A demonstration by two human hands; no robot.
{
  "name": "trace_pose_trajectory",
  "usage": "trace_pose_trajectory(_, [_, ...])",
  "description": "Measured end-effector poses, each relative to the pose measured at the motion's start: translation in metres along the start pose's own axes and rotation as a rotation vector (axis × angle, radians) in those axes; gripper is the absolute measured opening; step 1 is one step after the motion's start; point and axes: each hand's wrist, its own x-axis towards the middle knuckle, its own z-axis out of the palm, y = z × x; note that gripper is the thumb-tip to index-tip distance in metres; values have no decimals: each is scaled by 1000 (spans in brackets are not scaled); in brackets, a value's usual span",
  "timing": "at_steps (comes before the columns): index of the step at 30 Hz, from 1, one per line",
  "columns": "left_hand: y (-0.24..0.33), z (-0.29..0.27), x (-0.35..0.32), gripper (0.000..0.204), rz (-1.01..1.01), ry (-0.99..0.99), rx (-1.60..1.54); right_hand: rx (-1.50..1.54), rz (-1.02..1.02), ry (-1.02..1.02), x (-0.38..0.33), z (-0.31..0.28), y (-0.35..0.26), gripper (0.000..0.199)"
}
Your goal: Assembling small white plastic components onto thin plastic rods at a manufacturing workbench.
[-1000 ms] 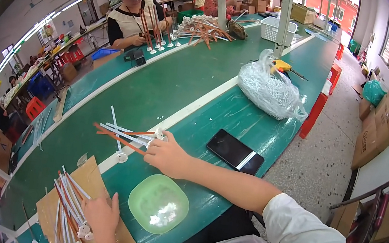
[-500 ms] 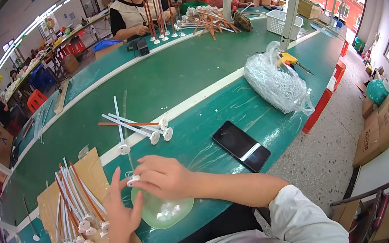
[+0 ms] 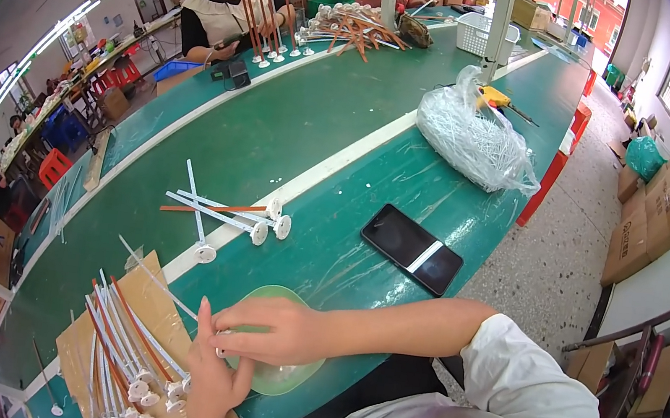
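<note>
A thin whitish stick [image 3: 160, 280] slants up and left from between my hands, a small white round base at its lower end. My right hand [image 3: 278, 333] is closed with its fingertips on that base. My left hand [image 3: 213, 375] is closed around the same end, index finger pointing up along the stick. Fingers partly hide the joint. Below my right hand lies a light green dish [image 3: 287, 382] with small clear or white bits. By my left hand, a pile of white and brown sticks with white round bases [image 3: 134, 369] rests on a cardboard sheet [image 3: 148, 269].
Several finished-looking sticks with round bases [image 3: 259, 234] lie ahead on the green table [image 3: 314, 113]. To the right are a black phone [image 3: 412, 248], a clear bag of white strips [image 3: 479, 139] and a yellow tool [image 3: 495, 96]. Across the table a co-worker [image 3: 230, 9] sits beside upright brown sticks.
The stick between my hands has tipped from near upright to slanting left. My hands have moved slightly down, with the left fingers closing in around the base. The co-worker's hand has shifted.
</note>
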Motion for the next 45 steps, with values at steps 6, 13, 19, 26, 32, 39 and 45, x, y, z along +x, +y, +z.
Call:
trace_pose_trajectory(6, [-5, -1, 0, 66, 11, 49, 31, -92, -81, 67, 4, 1, 4, 24])
trace_pose_trajectory(13, [-1, 3, -1, 55, -108, -17, 75, -133, 15, 21, -1, -3, -6, 19])
trace_pose_trajectory(19, [10, 1, 8, 49, -203, 53, -103, -106, 91, -27, 0, -3, -2, 23])
trace_pose_trajectory(26, [5, 4, 3, 42, -200, 75, -105, 40, 152, -71, 2, -9, 1, 15])
trace_pose_trajectory(32, [10, 5, 6, 39, -162, 75, -4, 45, 177, -82, 1, -8, 2, 10])
trace_pose_trajectory(39, [-8, 6, 1, 25, -212, 191, -74, 6, 197, -30, 9, -10, 4, 15])
trace_pose_trajectory(45, [-9, -3, 4, 18, -386, 294, -100, 52, 152, -647, -3, -21, 15, 29])
